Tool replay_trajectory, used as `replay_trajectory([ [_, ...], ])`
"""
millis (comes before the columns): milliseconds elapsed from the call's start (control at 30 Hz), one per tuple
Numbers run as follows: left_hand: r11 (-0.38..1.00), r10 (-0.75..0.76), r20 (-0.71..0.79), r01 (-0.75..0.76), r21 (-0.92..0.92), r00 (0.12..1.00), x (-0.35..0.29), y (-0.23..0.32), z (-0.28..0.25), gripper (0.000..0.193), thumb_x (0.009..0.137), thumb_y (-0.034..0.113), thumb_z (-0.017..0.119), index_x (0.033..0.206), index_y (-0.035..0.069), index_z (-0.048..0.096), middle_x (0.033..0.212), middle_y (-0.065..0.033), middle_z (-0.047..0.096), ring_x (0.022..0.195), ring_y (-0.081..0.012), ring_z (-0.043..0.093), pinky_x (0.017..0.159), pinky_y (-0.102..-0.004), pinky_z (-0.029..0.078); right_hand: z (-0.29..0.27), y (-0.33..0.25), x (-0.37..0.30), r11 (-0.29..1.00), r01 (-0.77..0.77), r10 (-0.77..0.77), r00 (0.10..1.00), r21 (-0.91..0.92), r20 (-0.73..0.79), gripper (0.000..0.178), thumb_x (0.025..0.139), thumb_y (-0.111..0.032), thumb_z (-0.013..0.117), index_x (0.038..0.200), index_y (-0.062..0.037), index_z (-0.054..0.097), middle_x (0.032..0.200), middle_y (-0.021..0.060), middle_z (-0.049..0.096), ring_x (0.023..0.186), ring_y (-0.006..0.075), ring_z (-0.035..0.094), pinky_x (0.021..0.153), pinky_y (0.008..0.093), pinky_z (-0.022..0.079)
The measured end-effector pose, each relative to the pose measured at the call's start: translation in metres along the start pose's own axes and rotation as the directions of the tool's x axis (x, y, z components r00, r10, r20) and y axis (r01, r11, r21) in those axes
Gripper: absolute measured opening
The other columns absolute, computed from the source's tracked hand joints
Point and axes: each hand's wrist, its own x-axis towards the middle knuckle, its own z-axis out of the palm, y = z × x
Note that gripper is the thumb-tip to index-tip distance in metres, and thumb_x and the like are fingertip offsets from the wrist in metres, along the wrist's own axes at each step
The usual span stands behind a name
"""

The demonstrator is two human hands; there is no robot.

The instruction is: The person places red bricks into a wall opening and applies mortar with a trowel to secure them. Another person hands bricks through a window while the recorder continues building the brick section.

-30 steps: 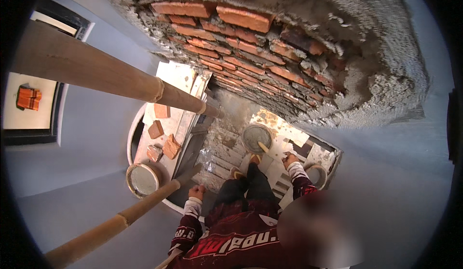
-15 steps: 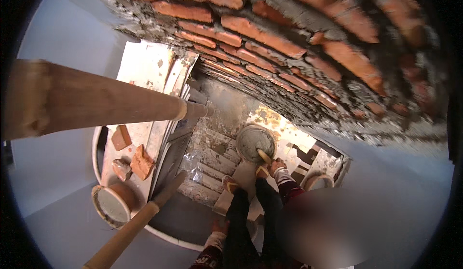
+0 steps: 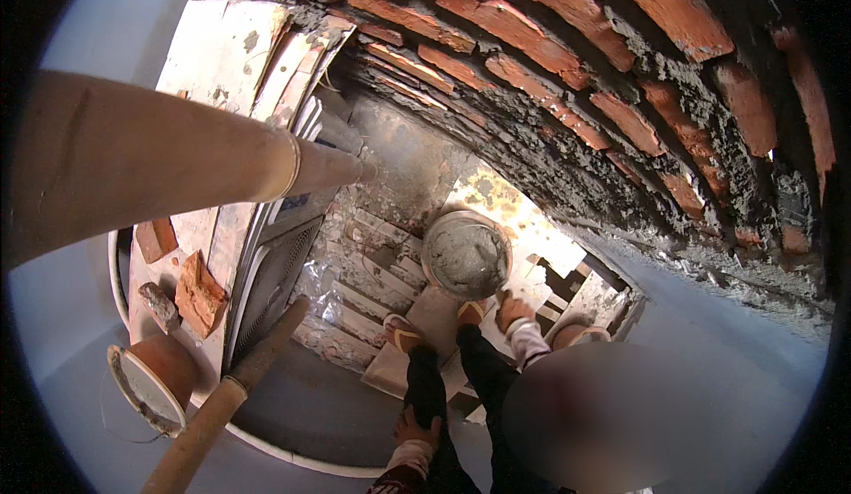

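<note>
- Red knit cuff and my left hand (image 3: 417, 426) sit lowest in view, resting on my dark trouser leg; I cannot tell whether the fingers are spread or closed, and it seems to hold nothing.
- Just ahead, my right hand (image 3: 512, 310) in its pale cuff reaches down beside the mortar pan (image 3: 466, 256); whether it grips anything is hidden from me.
- That round pan stands on the wooden planks (image 3: 372, 268) by my sandalled feet, filled nearly level with grey mortar.
- Further left, an orange tub (image 3: 152, 379) lies tilted at the platform edge, its contents unclear, near loose brick pieces (image 3: 199, 292).
- Above me the brick wall (image 3: 567, 60) already has many courses laid, joints rough and bulging; I judge the laying well along, with pointing and cleaning left.
</note>
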Motion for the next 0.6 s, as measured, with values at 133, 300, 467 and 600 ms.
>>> replay_trajectory([
  [133, 0.998, 0.022, 0.029, -0.02, -0.051, 0.999, 0.003, -0.009, -0.004, 0.087, 0.082, 0.058, 0.06, 0.149, 0.012, 0.028, 0.15, -0.0218, 0.031, 0.138, -0.038, 0.032, 0.11, -0.0582, 0.026, -0.025, -0.038, 0.096, 0.964, 0.231, -0.223, 0.972, -0.134, 0.069, 0.027, 0.09, -0.028, 0.052, 0.102, -0.0093, 0.068, 0.104, 0.011, 0.07, 0.098, 0.0275, 0.068, 0.08, 0.0432, 0.054],
  [300, 0.967, 0.251, 0.033, -0.249, -0.051, 0.967, 0.024, 0.018, -0.044, 0.087, 0.082, 0.057, 0.061, 0.149, 0.013, 0.028, 0.151, -0.0209, 0.031, 0.139, -0.0381, 0.031, 0.111, -0.0594, 0.023, 0.106, 0.0, 0.207, 0.844, 0.47, -0.525, 0.823, -0.257, -0.219, 0.018, 0.089, -0.028, 0.049, 0.078, -0.0196, 0.061, 0.077, 0.0049, 0.061, 0.08, 0.0267, 0.063, 0.066, 0.0453, 0.048],
  [467, 0.989, 0.093, 0.078, -0.082, -0.126, 0.993, 0.005, 0.001, -0.039, 0.086, 0.082, 0.058, 0.061, 0.149, 0.014, 0.029, 0.152, -0.0196, 0.03, 0.14, -0.0381, 0.03, 0.111, -0.0607, 0.022, 0.034, 0.012, 0.043, 0.869, 0.307, -0.312, 0.949, -0.389, 0.052, 0.032, 0.092, -0.024, 0.045, 0.112, -0.0142, 0.068, 0.114, 0.0117, 0.067, 0.102, 0.031, 0.066, 0.088, 0.0462, 0.05],
  [600, 0.984, 0.122, 0.065, -0.112, -0.141, 0.99, 0.011, -0.003, -0.031, 0.086, 0.082, 0.058, 0.061, 0.149, 0.013, 0.029, 0.152, -0.0197, 0.03, 0.139, -0.0381, 0.031, 0.112, -0.0597, 0.023, -0.021, 0.024, 0.015, 0.967, 0.031, -0.066, 0.989, -0.251, -0.132, 0.031, 0.089, -0.024, 0.049, 0.11, -0.0075, 0.066, 0.109, 0.0156, 0.067, 0.103, 0.0351, 0.065, 0.085, 0.0453, 0.053],
])
